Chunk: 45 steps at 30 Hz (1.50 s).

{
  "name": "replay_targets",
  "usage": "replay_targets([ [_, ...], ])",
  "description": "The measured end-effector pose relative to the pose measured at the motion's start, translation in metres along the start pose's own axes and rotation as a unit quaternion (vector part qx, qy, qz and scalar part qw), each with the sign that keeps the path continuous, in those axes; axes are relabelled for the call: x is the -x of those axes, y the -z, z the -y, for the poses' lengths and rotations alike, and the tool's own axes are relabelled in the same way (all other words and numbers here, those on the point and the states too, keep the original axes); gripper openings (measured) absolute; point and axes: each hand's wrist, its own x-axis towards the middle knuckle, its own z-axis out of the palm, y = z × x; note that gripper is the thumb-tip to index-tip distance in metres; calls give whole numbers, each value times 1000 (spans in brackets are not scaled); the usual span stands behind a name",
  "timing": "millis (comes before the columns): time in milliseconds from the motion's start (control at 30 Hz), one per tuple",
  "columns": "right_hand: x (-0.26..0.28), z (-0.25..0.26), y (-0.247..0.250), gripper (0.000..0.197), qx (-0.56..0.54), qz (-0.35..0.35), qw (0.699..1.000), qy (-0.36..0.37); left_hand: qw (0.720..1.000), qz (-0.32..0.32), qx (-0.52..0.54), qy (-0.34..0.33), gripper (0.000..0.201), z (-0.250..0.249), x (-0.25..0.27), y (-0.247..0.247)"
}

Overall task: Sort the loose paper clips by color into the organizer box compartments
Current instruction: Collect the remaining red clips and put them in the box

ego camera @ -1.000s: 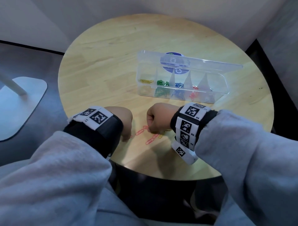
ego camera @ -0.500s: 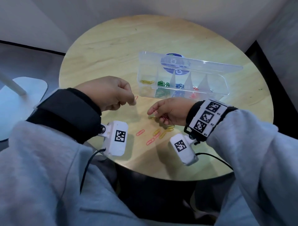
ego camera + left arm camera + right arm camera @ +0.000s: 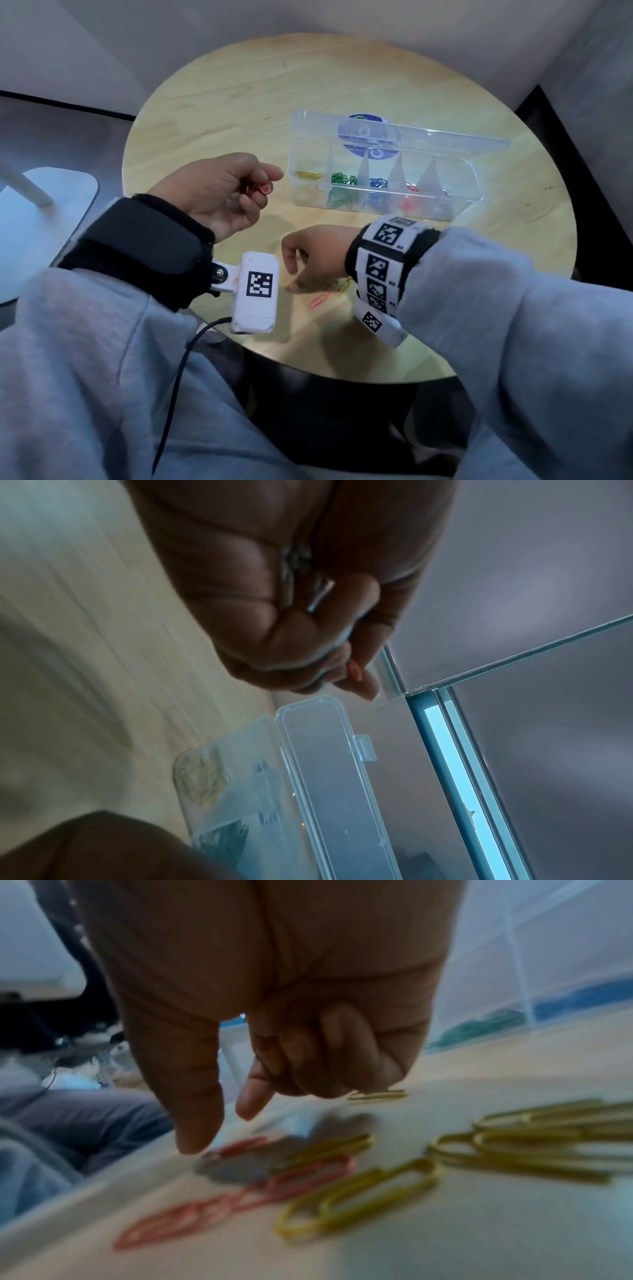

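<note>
1. Your left grip (image 3: 222, 195) pinches red wire clips (image 3: 260, 188) just left of the clear plastic box (image 3: 383, 192).
2. Your right grip (image 3: 308, 260), holding nothing, reaches with thumb and forefinger over loose clips (image 3: 325, 294) on the round wooden surface (image 3: 239, 89), nearer you than the box.

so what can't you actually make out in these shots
- Number of red clips held in the left hand: head view, curled fingers cover most of them; left wrist view shows only a sliver.
- Whether the right hand grips a yellow clip: right wrist view, curled fingers hide its end.
- Contents of the organizer box rightmost compartment: head view, too small, clear walls glare.
- Loose clip pile count: head view, right wrist covers part; right wrist view blurred.
</note>
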Motion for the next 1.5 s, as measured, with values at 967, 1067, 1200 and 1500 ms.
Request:
replay_targets([
  [967, 26, -81, 7, 33, -475, -5, 880, -24, 722, 66, -688, 27, 24, 46, 3, -54],
  [1067, 28, -83, 7, 33, -506, 1, 862, -25, 678, 82, -729, 36, 26, 57, 2, -55],
  [1200, 30, -84, 6, 32, -511, 3, 859, -27, 644, 96, -758, 22, 25, 68, 0, -64],
  [1500, 29, -78, 5, 27, -498, -5, 865, -63, 634, 72, -770, 12, 20, 71, -11, -61],
])
